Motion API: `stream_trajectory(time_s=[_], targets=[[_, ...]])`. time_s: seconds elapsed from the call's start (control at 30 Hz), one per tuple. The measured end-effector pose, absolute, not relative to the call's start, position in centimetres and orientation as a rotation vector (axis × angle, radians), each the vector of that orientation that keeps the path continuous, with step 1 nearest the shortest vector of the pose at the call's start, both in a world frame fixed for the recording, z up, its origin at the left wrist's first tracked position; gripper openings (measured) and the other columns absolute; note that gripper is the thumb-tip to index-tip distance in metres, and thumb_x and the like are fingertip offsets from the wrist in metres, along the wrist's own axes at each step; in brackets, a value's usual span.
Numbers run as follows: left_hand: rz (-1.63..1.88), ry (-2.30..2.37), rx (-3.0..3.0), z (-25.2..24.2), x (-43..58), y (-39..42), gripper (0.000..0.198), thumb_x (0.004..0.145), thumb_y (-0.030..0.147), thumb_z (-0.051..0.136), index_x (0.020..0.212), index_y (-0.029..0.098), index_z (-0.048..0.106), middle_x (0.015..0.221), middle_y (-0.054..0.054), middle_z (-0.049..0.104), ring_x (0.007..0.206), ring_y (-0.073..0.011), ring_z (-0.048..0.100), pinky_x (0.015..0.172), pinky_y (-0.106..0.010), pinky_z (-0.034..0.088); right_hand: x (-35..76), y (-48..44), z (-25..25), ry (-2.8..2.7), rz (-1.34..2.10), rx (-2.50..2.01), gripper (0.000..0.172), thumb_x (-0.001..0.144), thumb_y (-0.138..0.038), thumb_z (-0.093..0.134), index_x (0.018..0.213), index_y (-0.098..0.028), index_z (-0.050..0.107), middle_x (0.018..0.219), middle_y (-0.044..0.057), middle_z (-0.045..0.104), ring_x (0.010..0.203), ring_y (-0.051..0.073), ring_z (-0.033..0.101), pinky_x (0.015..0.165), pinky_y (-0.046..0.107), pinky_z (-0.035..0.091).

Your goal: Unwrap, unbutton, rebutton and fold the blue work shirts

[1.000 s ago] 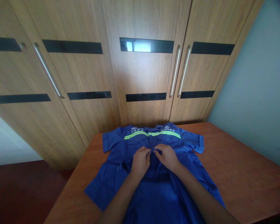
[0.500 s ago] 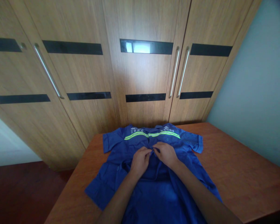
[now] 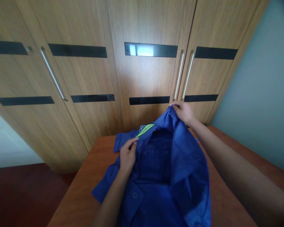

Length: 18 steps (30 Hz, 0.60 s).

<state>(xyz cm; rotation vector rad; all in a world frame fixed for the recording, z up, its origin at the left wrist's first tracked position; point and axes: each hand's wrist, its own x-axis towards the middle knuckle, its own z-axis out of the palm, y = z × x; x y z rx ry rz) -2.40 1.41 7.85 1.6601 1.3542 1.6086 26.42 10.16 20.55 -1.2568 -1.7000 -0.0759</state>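
Observation:
A blue short-sleeved shirt [image 3: 186,154] with a yellow-green reflective stripe [image 3: 145,130] lies partly on the table, its front open. My right hand [image 3: 182,112] pinches one front edge and holds it raised above the table at the right. The fingers of my left hand [image 3: 129,154] are closed on the other front edge, lower and left, beside the stripe. Between my hands the dark inside of the shirt shows. A button [image 3: 134,195] is visible near my left forearm. The right sleeve area is mostly hidden behind the lifted cloth.
The reddish-brown wooden table [image 3: 85,179] carries the shirt. Behind it stands a wooden wardrobe [image 3: 90,75] with black strips and metal handles [image 3: 179,75]. A pale wall [image 3: 257,104] rises at the right, and dark red floor [image 3: 19,192] shows at the lower left.
My right hand has moved up and right, lifting its front edge and opening the shirt. My left hand has shifted left and slightly up. Earlier both hands were together at the shirt's middle.

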Motion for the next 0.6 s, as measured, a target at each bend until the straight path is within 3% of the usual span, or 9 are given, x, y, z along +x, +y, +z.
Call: stream_trajectory(time_s=[0.17, 0.33, 0.43, 0.6], targets=[[1.871, 1.382, 1.631, 9.0, -3.4, 0.6, 0.025, 0.085, 0.032, 0.052, 0.096, 0.019, 0.07, 0.101, -0.005, 0.07, 0.099, -0.0204, 0.063, 0.095, -0.036, 0.045, 21.6, 11.1, 25.1, -1.712, 0.009, -0.861, 0.03, 0.082, -0.012, 0.042, 0.089, -0.016, 0.071, 0.088, 0.001, 0.072, 0.088, 0.016, 0.066, 0.086, 0.033, 0.048], [1.891, 1.354, 1.676, 9.4, -3.8, -0.1, 0.018, 0.08, 0.022, 0.047, 0.074, 0.02, 0.064, 0.083, -0.002, 0.066, 0.084, -0.018, 0.061, 0.082, -0.03, 0.047, 22.3, 6.6, 23.5, -1.707, 0.11, -0.86, 0.031, 0.079, -0.011, 0.041, 0.092, -0.017, 0.069, 0.09, 0.002, 0.07, 0.086, 0.016, 0.064, 0.082, 0.031, 0.048], [1.641, 1.296, 1.897, 10.1, -3.6, -0.6, 0.021, 0.076, 0.017, 0.041, 0.06, 0.02, 0.053, 0.067, 0.0, 0.057, 0.07, -0.0159, 0.057, 0.069, -0.027, 0.045, 24.6, 2.4, 19.6, -1.756, 0.008, -1.039, 0.029, 0.077, -0.012, 0.041, 0.083, -0.02, 0.069, 0.086, 0.001, 0.07, 0.083, 0.016, 0.064, 0.079, 0.028, 0.047], [0.82, 1.219, 2.431, 10.2, -3.3, -0.7, 0.026, 0.075, 0.014, 0.038, 0.051, 0.021, 0.045, 0.054, 0.002, 0.05, 0.06, -0.0146, 0.051, 0.061, -0.025, 0.038, 26.6, -2.3, 10.6, -2.052, 0.025, -1.705, 0.028, 0.078, -0.012, 0.042, 0.076, -0.022, 0.068, 0.075, 0.002, 0.07, 0.073, 0.017, 0.064, 0.068, 0.025, 0.044]])
